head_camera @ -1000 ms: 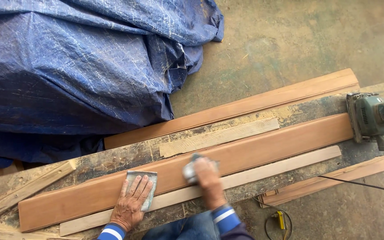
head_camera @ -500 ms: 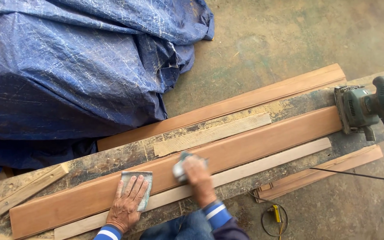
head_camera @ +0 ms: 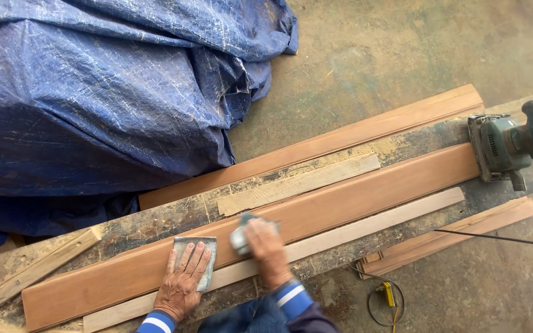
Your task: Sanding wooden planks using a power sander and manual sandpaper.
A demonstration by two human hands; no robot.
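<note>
A long reddish-brown wooden board [head_camera: 365,194] lies diagonally across a rough workbench [head_camera: 155,222]. My left hand [head_camera: 183,280] presses flat, fingers spread, on a grey sheet of sandpaper [head_camera: 187,246] lying on the board near its left end. Just to the right, my right hand [head_camera: 265,243] is closed over a folded pale piece of sandpaper [head_camera: 240,237], also on the board. Both wrists show blue sleeves with white stripes.
A green electric sander [head_camera: 513,145] sits at the board's right end, its black cord [head_camera: 495,237] trailing down. Pale thin slats [head_camera: 297,185] [head_camera: 365,225] flank the board. More boards [head_camera: 316,145] [head_camera: 458,237] lie alongside. A blue tarp [head_camera: 94,92] covers a heap behind. Concrete floor [head_camera: 402,49] beyond.
The view has shifted slightly. My right hand has slid a little along the board with its sandpaper; my left hand stays pressed on the grey sheet.
</note>
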